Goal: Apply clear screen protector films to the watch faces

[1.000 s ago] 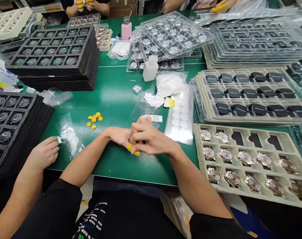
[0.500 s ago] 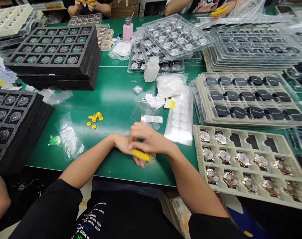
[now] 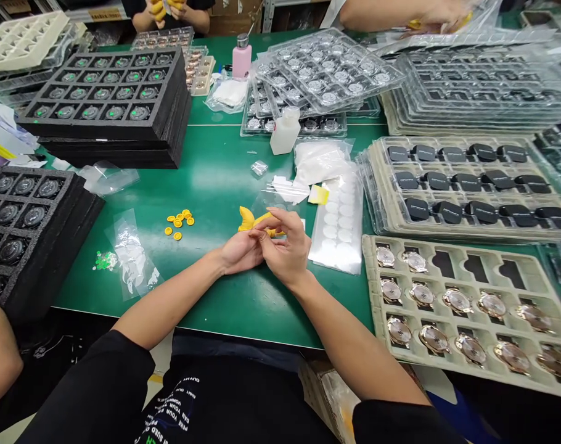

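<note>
My left hand [image 3: 241,251] is held above the green table, palm turned up, with yellow finger cots [image 3: 246,219] on its raised thumb and on other fingertips. Its fingers stretch toward my right hand [image 3: 287,250], which partly hides them. Thumb and fingers of the right hand are pinched together at the left hand's fingers; what lies between them is too small to make out. Several rolled yellow finger cots [image 3: 179,222] lie on the table to the left. Near them are a clear plastic strip [image 3: 131,253] and small green and white dots [image 3: 105,260].
On the right stand a tray of watch heads [image 3: 456,300] and stacked trays of black pieces [image 3: 463,182]. Black foam trays [image 3: 100,126] are at the left. A white bottle [image 3: 285,131], a sticker sheet [image 3: 338,228] and a pink bottle [image 3: 241,57] lie beyond. Co-workers' hands [image 3: 442,15] show across the table.
Both my hands have moved up and away from my body. The left palm has turned upward, its yellow-covered thumb now in sight. Across the table, a co-worker's arm has moved right.
</note>
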`<move>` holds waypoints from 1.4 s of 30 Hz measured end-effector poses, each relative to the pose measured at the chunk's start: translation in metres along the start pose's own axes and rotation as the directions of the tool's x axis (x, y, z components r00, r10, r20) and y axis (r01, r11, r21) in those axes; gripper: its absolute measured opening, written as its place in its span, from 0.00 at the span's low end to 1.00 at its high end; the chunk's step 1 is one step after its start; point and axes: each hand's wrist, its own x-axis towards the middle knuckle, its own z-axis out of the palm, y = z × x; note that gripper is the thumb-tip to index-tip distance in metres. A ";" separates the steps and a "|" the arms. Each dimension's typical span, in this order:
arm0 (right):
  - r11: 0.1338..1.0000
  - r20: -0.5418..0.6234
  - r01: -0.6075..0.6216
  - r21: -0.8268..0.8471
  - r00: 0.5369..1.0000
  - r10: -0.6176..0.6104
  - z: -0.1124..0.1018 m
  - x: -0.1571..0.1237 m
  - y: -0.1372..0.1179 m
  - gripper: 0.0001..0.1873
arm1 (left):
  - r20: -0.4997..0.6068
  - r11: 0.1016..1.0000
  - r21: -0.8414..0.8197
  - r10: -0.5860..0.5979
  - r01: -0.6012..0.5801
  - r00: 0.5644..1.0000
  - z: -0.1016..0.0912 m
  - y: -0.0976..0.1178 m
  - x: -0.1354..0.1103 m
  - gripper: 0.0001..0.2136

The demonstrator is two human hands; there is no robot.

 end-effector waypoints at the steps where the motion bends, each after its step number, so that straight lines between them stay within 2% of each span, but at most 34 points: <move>1: 1.000 -0.022 -0.014 0.016 1.000 0.014 0.001 -0.001 -0.001 0.22 | 0.019 1.000 0.004 -0.025 0.025 1.000 0.000 -0.001 0.000 0.18; 5: 0.991 -0.069 -0.105 0.078 0.992 0.110 0.006 -0.007 -0.007 0.24 | 0.041 0.998 0.006 -0.069 0.069 0.997 -0.002 -0.005 0.001 0.26; 8: 0.968 -0.059 -0.245 0.062 0.967 0.248 0.011 -0.010 -0.013 0.23 | 0.008 1.000 0.011 -0.021 0.020 1.000 -0.001 -0.008 0.001 0.24; 10: 0.952 -0.050 -0.298 0.076 0.952 0.302 0.012 -0.011 -0.014 0.18 | -0.043 1.000 0.026 0.017 -0.016 0.999 0.001 -0.008 0.001 0.21; 13: 0.960 0.016 -0.233 0.157 0.972 0.234 0.010 -0.009 -0.008 0.11 | -0.175 0.991 0.049 0.133 -0.127 0.976 0.005 -0.004 0.002 0.22; 17: 0.957 0.140 -0.153 0.247 0.983 0.121 0.008 -0.002 -0.003 0.13 | -0.320 0.962 0.082 0.275 -0.262 0.907 0.008 0.003 0.005 0.23; 21: 0.926 0.097 -0.182 0.330 0.983 0.159 0.010 -0.001 -0.006 0.15 | -0.433 0.940 0.133 0.339 -0.313 0.835 0.007 0.001 0.010 0.25; 23: 0.937 0.058 -0.147 0.316 0.989 0.136 0.011 -0.001 -0.005 0.16 | -0.450 0.929 0.159 0.370 -0.334 0.813 0.005 0.000 0.011 0.29; 25: 0.975 0.057 -0.076 0.211 0.996 0.065 0.012 -0.003 -0.001 0.16 | -0.424 0.943 0.122 0.331 -0.309 0.843 0.003 0.001 0.011 0.30; 28: 1.000 0.079 -0.007 0.006 0.997 0.007 0.014 -0.004 0.002 0.15 | -0.304 0.985 -0.002 0.162 -0.171 0.939 0.001 0.007 0.006 0.27; 30: 0.999 0.070 -0.006 -0.032 0.998 0.008 0.016 -0.004 0.000 0.15 | -0.258 0.989 0.014 0.148 -0.150 0.955 -0.001 0.012 0.004 0.26; 31: 1.000 0.064 -0.012 -0.021 0.998 0.013 0.017 -0.004 -0.001 0.15 | -0.269 0.980 0.064 0.199 -0.188 0.942 -0.002 0.015 0.004 0.26; 32: 1.000 0.059 -0.020 -0.003 0.998 0.020 0.017 -0.004 -0.003 0.14 | -0.305 0.955 0.143 0.292 -0.259 0.907 -0.004 0.016 0.005 0.26; 33: 0.999 0.046 -0.034 0.014 0.998 0.033 0.016 -0.004 -0.005 0.13 | -0.354 0.905 0.253 0.415 -0.341 0.838 -0.007 0.017 0.007 0.25; 34: 0.998 0.023 -0.054 0.026 0.998 0.054 0.015 -0.004 -0.007 0.11 | -0.396 0.824 0.394 0.552 -0.407 0.734 -0.011 0.018 0.009 0.24; 35: 0.996 -0.001 -0.081 0.028 0.997 0.081 0.013 -0.004 -0.007 0.08 | -0.409 0.715 0.549 0.682 -0.433 0.606 -0.016 0.017 0.011 0.23; 36: 0.994 -0.012 -0.105 0.021 0.994 0.105 0.011 -0.004 -0.008 0.06 | -0.384 0.593 0.690 0.786 -0.414 0.485 -0.022 0.016 0.013 0.23; 37: 0.993 -0.005 -0.118 0.002 0.993 0.118 0.010 -0.004 -0.007 0.04 | -0.332 0.478 0.799 0.857 -0.365 0.395 -0.027 0.015 0.014 0.23; 38: 0.993 0.020 -0.118 -0.026 0.993 0.118 0.009 -0.004 -0.006 0.03 | -0.273 0.385 0.869 0.897 -0.310 0.349 -0.033 0.013 0.015 0.24; 39: 0.993 0.060 -0.107 -0.055 0.992 0.111 0.008 -0.004 -0.005 0.03 | -0.224 0.321 0.909 0.914 -0.266 0.337 -0.037 0.011 0.015 0.25; 42: 0.992 0.188 -0.066 -0.108 0.978 0.086 0.006 -0.004 -0.001 0.05 | -0.137 0.221 0.949 0.932 -0.226 0.336 -0.043 0.004 0.013 0.27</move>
